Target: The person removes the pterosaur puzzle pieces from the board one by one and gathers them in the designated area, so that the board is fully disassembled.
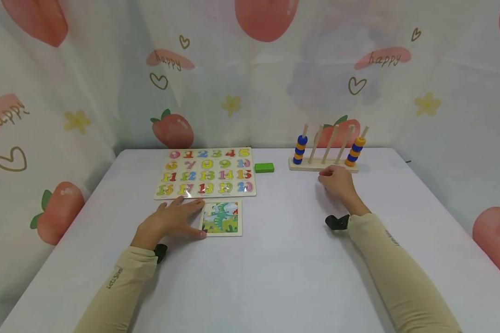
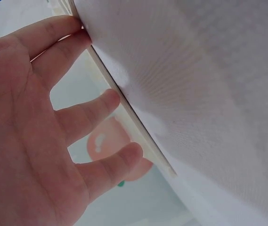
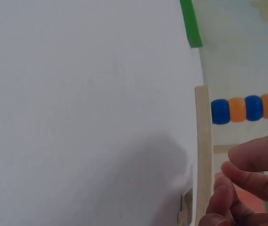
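Note:
My left hand (image 1: 166, 223) lies spread at the left side of a small square dinosaur puzzle (image 1: 221, 217), thumb by its lower corner and index finger by its upper corner. Just beyond is the number board (image 1: 250, 194). In the left wrist view, straight fingers (image 2: 108, 101) reach a thin wooden edge (image 2: 148, 139). My right hand (image 1: 337, 182) is in front of the bead rack (image 1: 308, 166), its fingers loosely bent and thumb near the index finger; no object shows between them. Blue and orange beads (image 3: 237, 109) sit stacked on the rack's two outer pegs.
A green block (image 1: 264, 168) lies between the number board and the bead rack. White cloth covers the table (image 1: 275, 277). A printed curtain (image 1: 258, 92) hangs right behind the table and along its sides.

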Motion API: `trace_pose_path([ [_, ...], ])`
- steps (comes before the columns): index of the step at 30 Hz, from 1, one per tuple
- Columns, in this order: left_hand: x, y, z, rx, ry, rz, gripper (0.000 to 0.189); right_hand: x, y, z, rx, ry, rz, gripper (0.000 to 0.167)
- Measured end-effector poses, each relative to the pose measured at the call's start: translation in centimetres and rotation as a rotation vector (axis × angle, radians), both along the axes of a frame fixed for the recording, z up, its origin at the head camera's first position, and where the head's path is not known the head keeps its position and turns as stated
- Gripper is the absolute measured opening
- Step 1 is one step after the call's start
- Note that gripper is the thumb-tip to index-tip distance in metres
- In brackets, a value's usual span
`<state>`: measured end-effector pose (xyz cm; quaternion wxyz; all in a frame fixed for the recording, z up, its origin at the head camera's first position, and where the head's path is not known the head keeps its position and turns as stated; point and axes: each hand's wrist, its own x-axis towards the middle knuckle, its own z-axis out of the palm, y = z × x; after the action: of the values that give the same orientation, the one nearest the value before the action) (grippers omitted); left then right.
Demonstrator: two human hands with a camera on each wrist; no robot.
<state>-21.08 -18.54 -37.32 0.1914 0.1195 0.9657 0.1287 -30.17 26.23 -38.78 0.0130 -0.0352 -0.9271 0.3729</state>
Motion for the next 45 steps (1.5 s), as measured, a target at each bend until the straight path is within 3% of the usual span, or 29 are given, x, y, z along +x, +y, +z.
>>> trace_pose_path([
  [8,-0.2,-0.2,-0.2,0.006,-0.003,-0.001,0.099,0.0,-3.3,0.4,-0.03,0.061,0.106,0.029],
  [21,-0.2,0.0,-0.3,0.02,0.0,0.018,0.098,0.8,-8.4,1.0,-0.08,0.099,0.199,0.03],
  [45,-0.4,0.0,-0.5,0.006,-0.011,0.036,0.099,2.4,-17.0,0.3,-0.103,0.016,0.38,0.028],
])
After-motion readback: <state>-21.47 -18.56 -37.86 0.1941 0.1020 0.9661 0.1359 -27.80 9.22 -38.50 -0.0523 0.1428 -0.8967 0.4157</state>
